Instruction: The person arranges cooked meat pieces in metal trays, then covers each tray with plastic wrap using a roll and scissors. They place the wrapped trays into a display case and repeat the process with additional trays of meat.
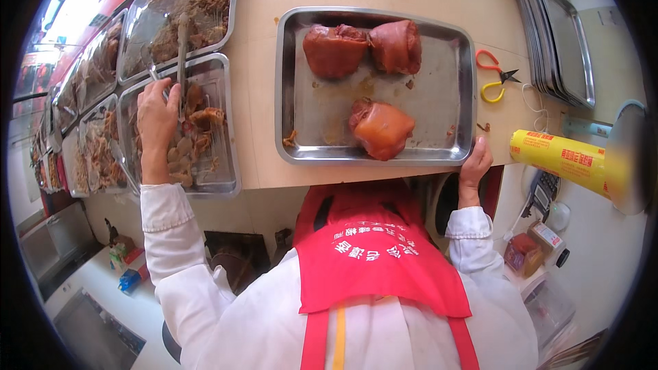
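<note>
My left hand (158, 115) is over the near left tray of cooked food (226, 133), its thumb and fingers on one arm of metal tongs (182, 69). The other arm stands apart from it. My right hand (477, 162) grips the near right corner of a steel tray (378, 158), thumb at the rim, other fingers partly hidden. In this tray lie browned pieces of meat: two side by side at the far side, a left one (334, 51) and a right one (396, 47), and one (383, 128) near the front edge. Small scraps and juice lie around them.
Film-covered food trays (180, 15) fill the left. Right of the steel tray lie scissors (497, 76) with red and yellow handles. Beyond them stand stacked metal trays (552, 41). A yellow printed roll (560, 156) juts in at the right, above a calculator (542, 192). The counter's front edge is close.
</note>
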Available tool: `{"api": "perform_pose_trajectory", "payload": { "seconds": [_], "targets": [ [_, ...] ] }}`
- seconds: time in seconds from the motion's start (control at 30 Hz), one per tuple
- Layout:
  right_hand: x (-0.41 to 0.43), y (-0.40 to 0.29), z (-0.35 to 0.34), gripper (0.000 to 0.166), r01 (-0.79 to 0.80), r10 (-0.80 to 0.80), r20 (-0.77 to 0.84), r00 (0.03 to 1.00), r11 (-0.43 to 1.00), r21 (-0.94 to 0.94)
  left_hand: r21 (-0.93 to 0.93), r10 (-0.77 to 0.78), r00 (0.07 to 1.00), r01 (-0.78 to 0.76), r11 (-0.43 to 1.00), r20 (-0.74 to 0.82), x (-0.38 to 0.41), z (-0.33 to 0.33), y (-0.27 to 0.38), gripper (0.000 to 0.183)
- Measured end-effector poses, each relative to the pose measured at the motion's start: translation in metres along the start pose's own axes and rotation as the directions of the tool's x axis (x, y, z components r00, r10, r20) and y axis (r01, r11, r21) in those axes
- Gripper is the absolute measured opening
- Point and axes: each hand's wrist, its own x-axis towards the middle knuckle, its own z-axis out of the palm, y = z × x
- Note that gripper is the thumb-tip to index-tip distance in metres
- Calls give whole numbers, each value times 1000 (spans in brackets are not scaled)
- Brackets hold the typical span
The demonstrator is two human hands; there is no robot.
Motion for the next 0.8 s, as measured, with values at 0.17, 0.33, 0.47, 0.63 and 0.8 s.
{"api": "perform_pose_trajectory", "payload": {
  "seconds": [0.17,0.33,0.47,0.63,0.8],
  "targets": [
    [0,-8,3,36,19,-20,-50,999,1000,-21,59,61,998,-61,996,-5,10,6,6,20],
    [-1,0,-3,38,-43,43,15,999,999,-7,26,33,994,-30,999,-102,13,7,4,18],
    [-2,2,-4,44,-41,45,33,998,992,-116,-100,-87,949,60,993,-303,19,-25,8,23],
    [4,-7,1,39,-22,25,33,999,995,-101,-880,-513,855,298,370,74,18,-50,17,33],
    [7,-22,6,34,14,10,82,997,960,-281,-959,-216,938,283,23,271,39,-34,50,18]
  ]
}}
